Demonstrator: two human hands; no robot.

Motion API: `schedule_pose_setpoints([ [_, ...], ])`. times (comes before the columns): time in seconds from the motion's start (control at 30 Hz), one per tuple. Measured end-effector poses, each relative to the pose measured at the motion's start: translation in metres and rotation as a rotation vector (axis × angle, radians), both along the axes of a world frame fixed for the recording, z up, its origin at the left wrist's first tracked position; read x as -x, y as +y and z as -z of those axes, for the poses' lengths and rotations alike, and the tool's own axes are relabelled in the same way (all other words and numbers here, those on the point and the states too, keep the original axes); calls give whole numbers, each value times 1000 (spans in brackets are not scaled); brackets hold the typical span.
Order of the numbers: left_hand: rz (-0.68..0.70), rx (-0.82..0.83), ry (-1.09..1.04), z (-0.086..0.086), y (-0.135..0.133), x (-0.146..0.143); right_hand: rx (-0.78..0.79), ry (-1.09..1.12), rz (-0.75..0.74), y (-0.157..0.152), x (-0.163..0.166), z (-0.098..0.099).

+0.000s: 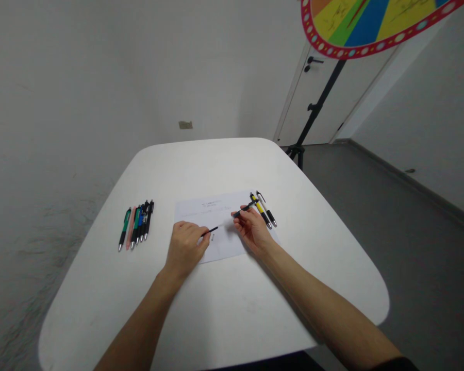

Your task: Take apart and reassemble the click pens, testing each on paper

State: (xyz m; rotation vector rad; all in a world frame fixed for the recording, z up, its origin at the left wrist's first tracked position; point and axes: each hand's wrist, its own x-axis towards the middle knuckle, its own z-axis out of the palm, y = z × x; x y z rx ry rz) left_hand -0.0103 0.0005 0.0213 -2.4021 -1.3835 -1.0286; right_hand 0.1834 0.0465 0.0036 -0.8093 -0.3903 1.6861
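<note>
My left hand [187, 245] is closed in a pinch on a thin black pen refill [212, 230], which points up to the right over the white sheet of paper [189, 208]. Held between the fingers of my right hand [253, 229] is a black pen barrel [246, 207], tilted up to the right above the paper's right side. A gap separates the refill from the barrel. On the paper beside my left fingertips lies a small metallic piece [212, 237], too small to name surely. Faint writing shows near the paper's top.
Several pens, among them a green pen [125, 229] and a pink pen [131, 228], lie side by side on the white table [216, 165] at left. A yellow pen [261, 210] and a white pen [266, 208] lie right. Behind stands a colourful wheel [365, 31] on a tripod.
</note>
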Motion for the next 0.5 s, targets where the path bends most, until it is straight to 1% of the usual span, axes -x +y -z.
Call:
schedule_pose_setpoints([
  [0.3,-10,2,1,1,0,3,9,-3,-15,0,0,-4],
  [0.5,-18,-3,-10,2,1,4,-21,19,-39,-1,0,-4],
])
